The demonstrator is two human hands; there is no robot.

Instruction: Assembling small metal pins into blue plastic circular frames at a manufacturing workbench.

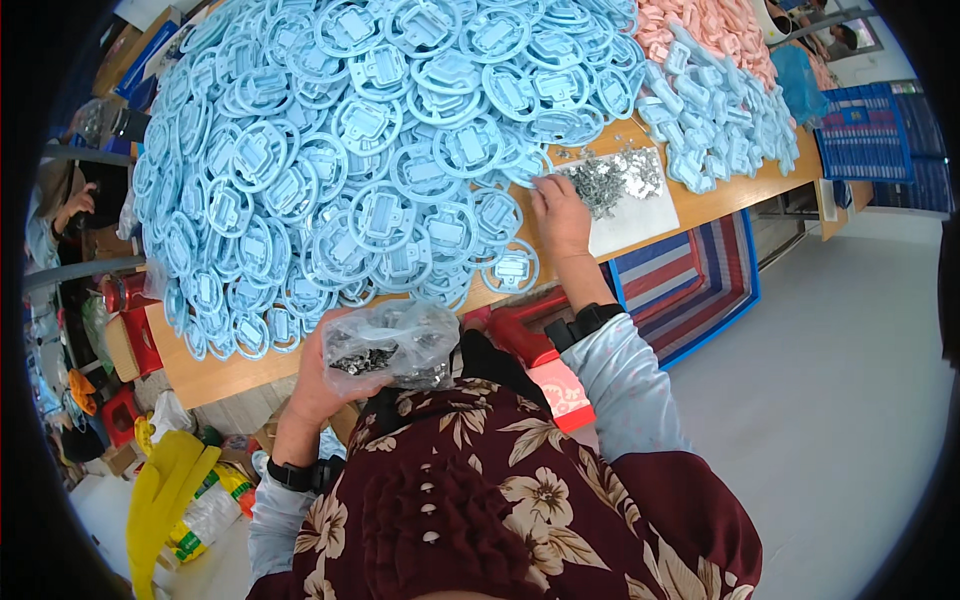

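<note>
My left hand (318, 375) is closed around a clear plastic bag (400, 345) with small silvery metal pieces inside, held just off the near table edge. Farther right, my right hand (562, 212) reaches over the table, its fingers closed at the rim of a light blue plastic ring with a rectangular middle (524, 166). That ring lies at the right border of a big heap of similar blue rings (380, 130). Right beside this hand, a white sheet (630, 228) bears a loose pile of small metal pieces (600, 188).
Blue bone-shaped parts (710, 115) and pink parts (715, 35) are heaped at the far right of the wooden table (240, 378). Below its right edge stands a striped, blue-rimmed bin (690, 285). A red stool (520, 335) is under the table; yellow cloth (165, 500) lies at lower left.
</note>
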